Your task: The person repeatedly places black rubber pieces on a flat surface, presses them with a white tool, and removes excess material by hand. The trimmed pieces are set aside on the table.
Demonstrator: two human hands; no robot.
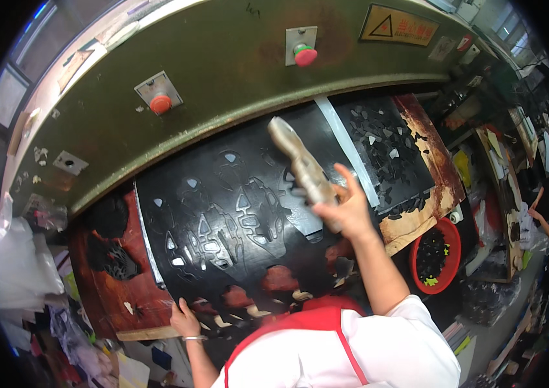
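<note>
My right hand (350, 213) grips a long, sole-shaped metal cutting die (297, 158), slightly blurred and raised over the sheet. Beneath it a black rubber sheet (210, 194) covers the middle of the bed. Several sole-shaped outlines are cut in the sheet, some with openings showing light underneath. Scalloped gaps run along its near edge. At the sheet's near left corner my left hand (185, 320), with a bracelet at the wrist, is closed on the edge; its fingertips are partly hidden.
A green machine beam (222, 64) with red push buttons (160, 103) spans the far side. Black offcuts (381, 139) lie at right on the reddish board. Beside it stands a red basin (419, 278) of black pieces. Black cut parts (114, 257) lie left; plastic bags (16, 265) hang beyond.
</note>
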